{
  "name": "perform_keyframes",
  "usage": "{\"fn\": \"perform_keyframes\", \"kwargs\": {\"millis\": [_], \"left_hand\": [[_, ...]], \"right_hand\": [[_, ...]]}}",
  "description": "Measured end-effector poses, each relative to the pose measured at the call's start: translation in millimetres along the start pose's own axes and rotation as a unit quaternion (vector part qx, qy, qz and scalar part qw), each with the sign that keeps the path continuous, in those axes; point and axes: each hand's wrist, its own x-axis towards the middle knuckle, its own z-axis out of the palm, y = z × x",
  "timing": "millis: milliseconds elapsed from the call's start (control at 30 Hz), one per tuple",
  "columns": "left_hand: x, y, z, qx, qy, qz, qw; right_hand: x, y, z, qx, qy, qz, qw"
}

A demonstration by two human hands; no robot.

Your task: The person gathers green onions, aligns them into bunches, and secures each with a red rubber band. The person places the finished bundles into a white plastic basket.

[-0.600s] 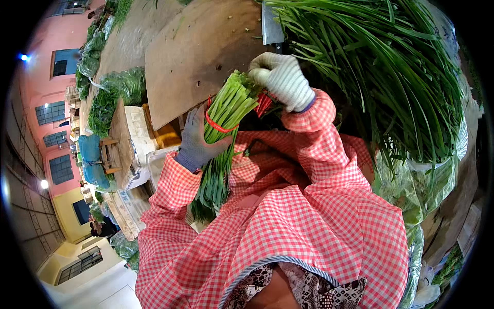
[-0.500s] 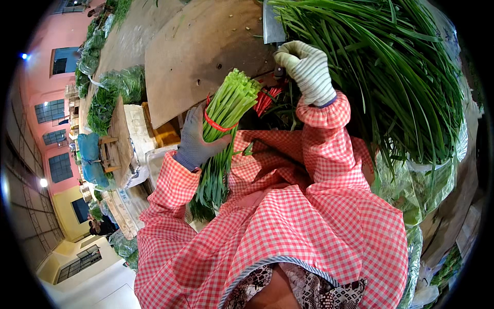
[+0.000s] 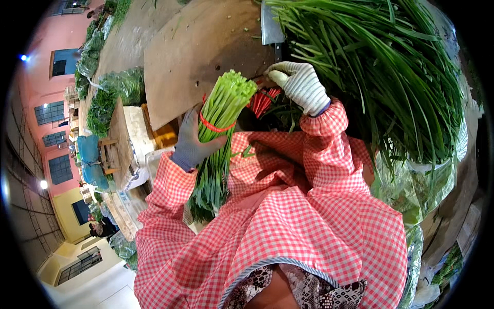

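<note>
My left hand (image 3: 194, 141), in a grey-blue glove, is wrapped round a bunch of garlic chives (image 3: 225, 103). A red band (image 3: 211, 125) circles the bunch, whose pale cut ends point up and away while the dark leaves hang toward my lap. My right hand (image 3: 298, 85), in a white striped knit glove, is closed with the fingers curled; whatever they may hold is hidden. Just beyond it a knife (image 3: 272, 26) lies on the board, its dark handle partly showing. Red ties (image 3: 263, 101) lie below my right fingers.
A large heap of long green leaves (image 3: 381, 67) fills the right side, above clear plastic wrapping (image 3: 411, 190). In front is a worn wooden board (image 3: 190, 62) with scraps on it. At the left stand a white foam box (image 3: 135, 126) and bagged greens (image 3: 123, 87).
My right hand has slid off the knife handle and down toward the red ties, leaving the knife on the board. My left hand and the chives have shifted slightly left.
</note>
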Motion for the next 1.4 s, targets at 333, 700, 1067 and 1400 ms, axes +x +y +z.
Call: {"fn": "perform_keyframes", "kwargs": {"millis": [333,700,1067,1400], "left_hand": [[16.2,-6.2,-21.7,-0.249,-0.058,-0.103,0.961],[23.4,-15.7,-24.9,-0.292,-0.083,-0.175,0.937],[24.7,-8.5,-26.6,-0.277,-0.088,-0.146,0.946],[22.3,-10.5,-15.4,-0.156,-0.066,-0.061,0.984]], "right_hand": [[10.7,1.4,8.4,-0.105,0.014,-0.069,0.992],[10.6,-27.0,29.1,-0.192,-0.018,-0.25,0.949],[-1.8,-40.4,37.6,-0.094,-0.006,-0.204,0.974],[-6.6,-37.4,64.3,-0.098,0.011,-0.162,0.982]]}}
